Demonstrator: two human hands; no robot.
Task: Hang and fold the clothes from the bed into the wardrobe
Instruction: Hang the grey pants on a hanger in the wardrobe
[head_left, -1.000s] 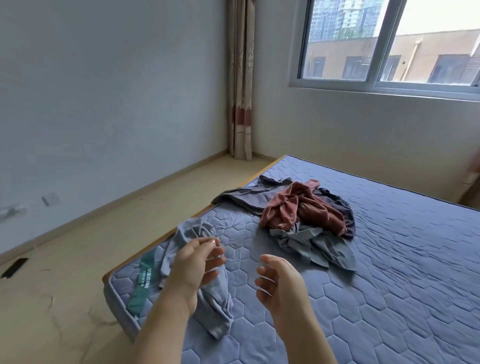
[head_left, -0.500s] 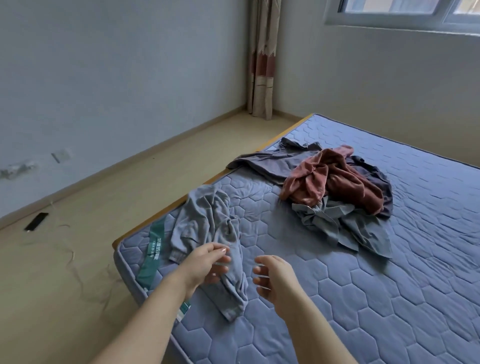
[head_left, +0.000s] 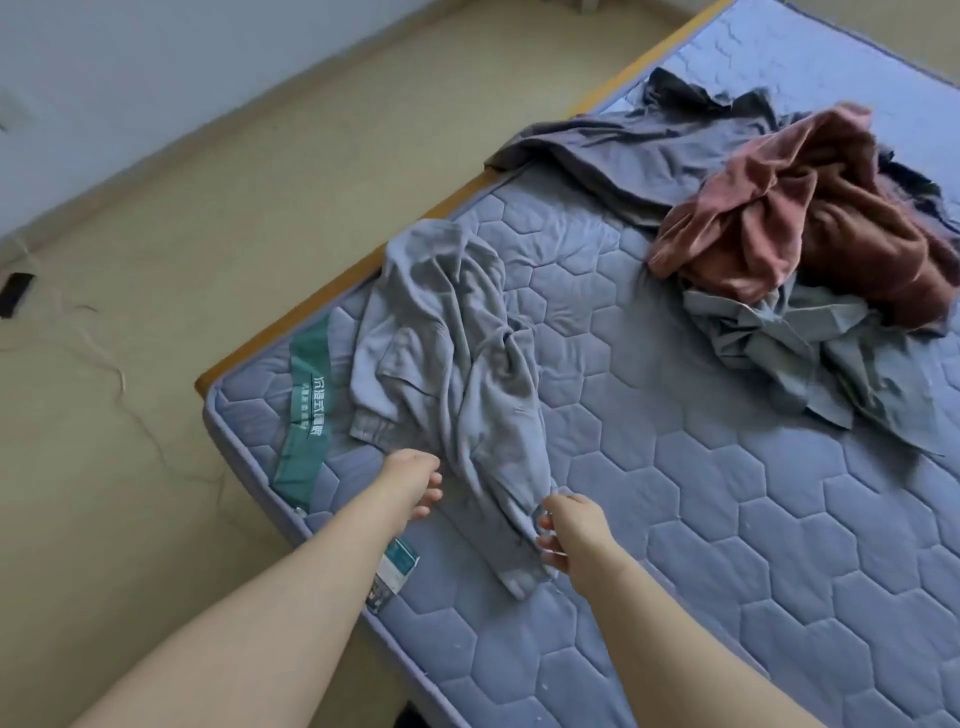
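A crumpled light grey garment (head_left: 452, 364) lies near the mattress's front left corner, one long cuffed end stretching toward me. My right hand (head_left: 571, 530) pinches that end with curled fingers. Loosely curled and gripping nothing I can see, my left hand (head_left: 413, 480) hovers at the garment's left edge below its other cuff. Farther back on the bed sits a pile: a rust-red garment (head_left: 795, 223) on top, a dark grey one (head_left: 623, 150) spread to its left, a grey-green shirt (head_left: 810, 358) in front.
The blue quilted mattress (head_left: 727, 519) rests on a wooden frame (head_left: 322, 296), with a green label band (head_left: 306, 410) at its corner. Beige floor lies to the left, with a small black object (head_left: 15, 293) near the wall. No wardrobe is in view.
The view has tilted down and closer to the bed. Both hands have dropped from mid-air to the grey garment, and the right hand has taken hold of its near end.
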